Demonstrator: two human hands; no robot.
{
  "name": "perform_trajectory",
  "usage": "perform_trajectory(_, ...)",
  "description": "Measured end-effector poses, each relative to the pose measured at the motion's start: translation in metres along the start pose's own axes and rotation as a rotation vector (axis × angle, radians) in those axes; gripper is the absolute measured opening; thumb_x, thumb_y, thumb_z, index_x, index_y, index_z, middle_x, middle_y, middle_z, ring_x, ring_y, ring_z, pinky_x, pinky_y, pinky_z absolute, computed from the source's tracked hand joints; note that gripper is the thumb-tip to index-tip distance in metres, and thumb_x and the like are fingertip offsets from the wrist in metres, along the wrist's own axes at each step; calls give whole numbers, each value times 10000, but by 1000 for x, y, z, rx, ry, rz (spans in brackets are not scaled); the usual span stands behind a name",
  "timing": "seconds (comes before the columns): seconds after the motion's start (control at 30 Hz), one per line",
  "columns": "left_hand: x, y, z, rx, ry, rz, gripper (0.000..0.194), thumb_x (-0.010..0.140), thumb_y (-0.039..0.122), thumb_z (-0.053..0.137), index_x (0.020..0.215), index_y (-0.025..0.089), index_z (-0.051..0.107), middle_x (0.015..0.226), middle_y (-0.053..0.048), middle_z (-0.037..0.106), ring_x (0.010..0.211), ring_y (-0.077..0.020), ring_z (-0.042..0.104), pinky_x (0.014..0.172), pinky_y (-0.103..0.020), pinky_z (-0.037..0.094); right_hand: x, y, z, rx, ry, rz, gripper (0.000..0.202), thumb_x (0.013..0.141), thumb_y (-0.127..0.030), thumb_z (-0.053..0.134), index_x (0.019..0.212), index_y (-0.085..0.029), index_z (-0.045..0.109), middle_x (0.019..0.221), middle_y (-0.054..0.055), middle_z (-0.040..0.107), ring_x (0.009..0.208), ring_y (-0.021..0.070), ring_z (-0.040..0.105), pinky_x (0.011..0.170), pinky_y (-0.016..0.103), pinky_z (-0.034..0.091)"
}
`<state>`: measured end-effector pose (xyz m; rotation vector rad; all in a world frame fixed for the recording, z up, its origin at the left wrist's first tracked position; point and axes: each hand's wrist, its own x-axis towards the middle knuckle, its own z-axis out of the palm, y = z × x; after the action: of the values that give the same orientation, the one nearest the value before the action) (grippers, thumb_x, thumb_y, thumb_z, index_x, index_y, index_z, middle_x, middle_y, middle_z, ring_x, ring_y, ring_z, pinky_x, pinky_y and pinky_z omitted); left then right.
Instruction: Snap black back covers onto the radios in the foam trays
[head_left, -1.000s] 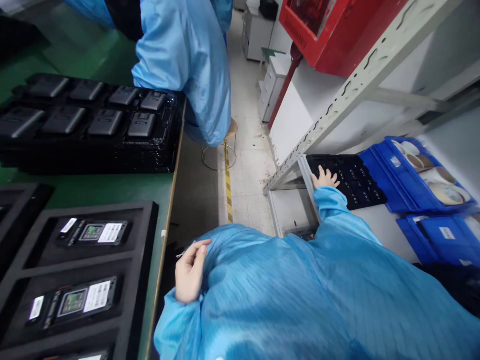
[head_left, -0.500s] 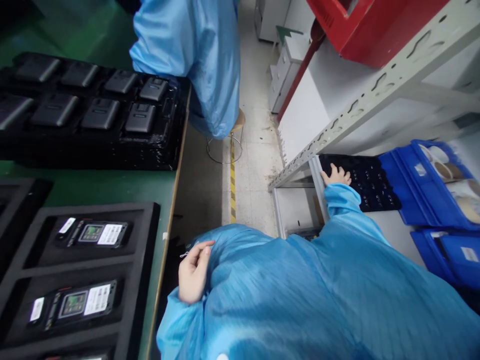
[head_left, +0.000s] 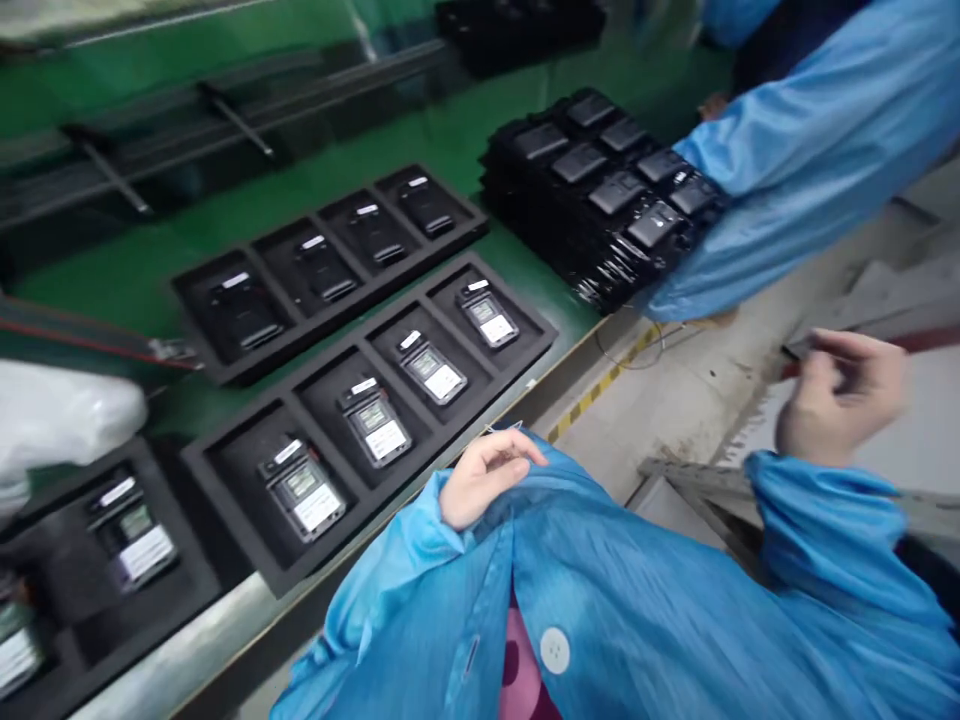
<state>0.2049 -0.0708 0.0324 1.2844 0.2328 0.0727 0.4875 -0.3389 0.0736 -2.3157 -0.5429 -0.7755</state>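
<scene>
My left hand (head_left: pixel 487 475) rests at the front of my blue gown by the table edge, fingers loosely bent, thumb apart, with nothing in it. My right hand (head_left: pixel 840 395) is raised over the floor side, slightly blurred; its fingers curl loosely with a gap to the thumb, and I see nothing held. Nearest my left hand lies a black foam tray (head_left: pixel 360 352) whose compartments hold several handheld devices with small screens and white labels, such as this device (head_left: pixel 433 372). Behind it, a second foam tray (head_left: pixel 300 340) holds several dark devices with white labels.
A stack of black plastic trays (head_left: pixel 555 235) with dark battery-like blocks stands farther along the green table (head_left: pixel 450 130). Beside it reaches a co-worker's blue sleeve (head_left: pixel 810 150). Another foam tray (head_left: pixel 180 620) is at lower left, near a white bag (head_left: pixel 67 415). A grey shelf frame (head_left: pixel 697 480) stands right.
My view has swung left from the shelf to the table. My right hand has left the black tray on the shelf and is raised in the air. My left hand stays near my gown.
</scene>
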Motion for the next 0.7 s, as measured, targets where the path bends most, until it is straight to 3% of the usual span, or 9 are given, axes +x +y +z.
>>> perform_trajectory(0.07, -12, 5, -9, -110, 65, 81, 266, 857, 407, 613, 879, 148, 672, 764, -32, 578, 702, -126, 478, 651, -268, 331, 7, -69, 42, 350, -135, -84, 196, 888, -286, 520, 1001, -243, 675, 1000, 76, 648, 978, 214, 610, 915, 412, 474)
perform_trajectory(0.17, -27, 7, -23, -242, 175, 188, 230, 843, 384, 609, 824, 156, 638, 721, -21, 528, 676, -124, 447, 633, -277, 310, 9, -149, 90, 569, -534, -208, 160, 899, -269, 545, 980, -219, 674, 979, 42, 673, 935, 177, 627, 855, 350, 489)
perform_trajectory(0.23, -34, 8, -30, -301, 245, 231, 234, 837, 395, 594, 796, 165, 609, 682, -7, 475, 630, -118, 404, 601, -280, 285, 9, -182, 114, 581, -724, -289, 149, 890, -261, 558, 967, -215, 675, 966, 27, 678, 917, 167, 628, 812, 324, 492)
perform_trajectory(0.3, -38, 10, -37, -348, 326, 243, 226, 832, 387, 593, 781, 167, 595, 661, 1, 436, 602, -113, 369, 580, -282, 263, 15, -200, 130, 545, -786, -351, 144, 877, -260, 565, 953, -223, 681, 947, 16, 680, 899, 165, 627, 791, 321, 499)
perform_trajectory(0.43, -39, 12, -46, -356, 468, 191, 228, 822, 390, 621, 771, 170, 582, 666, 2, 426, 588, -106, 353, 567, -281, 256, 65, -208, 137, 393, -604, -440, 201, 891, -276, 534, 992, -203, 691, 988, 37, 689, 915, 167, 635, 793, 313, 508)
perform_trajectory(0.53, -32, 9, -50, -341, 494, 155, 244, 823, 412, 642, 809, 177, 580, 652, 13, 428, 570, -97, 346, 554, -270, 248, 129, -187, 132, 155, -451, -440, 255, 882, -297, 545, 1061, -191, 693, 998, 63, 694, 908, 151, 633, 816, 300, 492)
perform_trajectory(0.6, -25, 7, -51, -292, 491, 99, 239, 842, 416, 639, 852, 182, 593, 633, 20, 438, 566, -93, 350, 550, -263, 248, 168, -162, 133, -36, -455, -339, 260, 864, -289, 567, 1071, -196, 692, 984, 73, 693, 886, 137, 613, 831, 308, 468)
perform_trajectory(0.7, -9, 9, -48, -111, 484, 7, 217, 875, 404, 619, 894, 188, 629, 638, 19, 489, 588, -94, 393, 560, -254, 279, 205, -119, 141, -268, -615, -145, 261, 838, -281, 616, 1060, -161, 684, 982, 95, 684, 805, 123, 556, 794, 324, 434)
